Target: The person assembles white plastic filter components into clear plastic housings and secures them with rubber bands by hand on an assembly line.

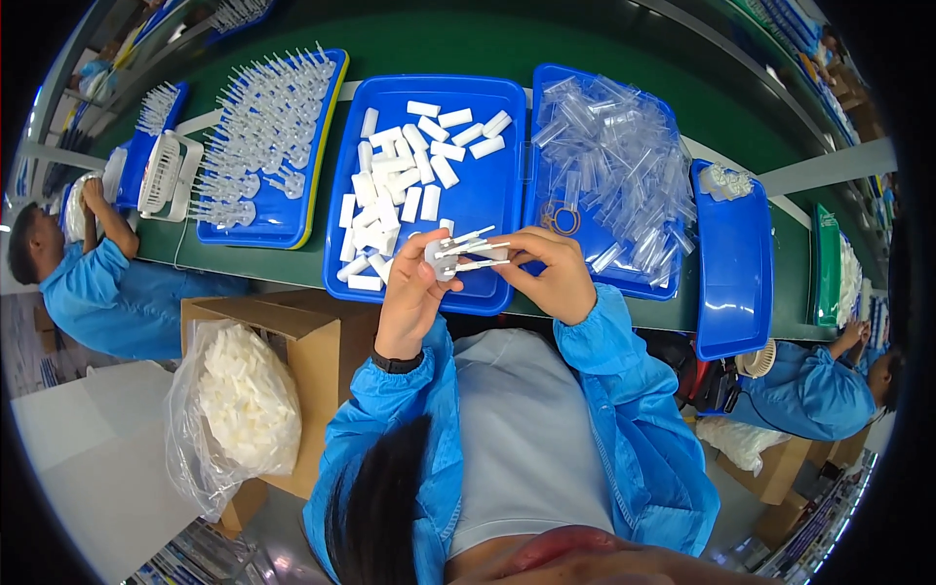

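Both hands (487,268) pinch white plastic sticks (468,249) above the blue tray (487,195) of white caps (400,180).

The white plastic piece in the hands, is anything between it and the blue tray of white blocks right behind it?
Nothing visible. The left hand and right hand hold the white plastic piece just above the near edge of the blue tray; only open air and loose white blocks lie beyond.
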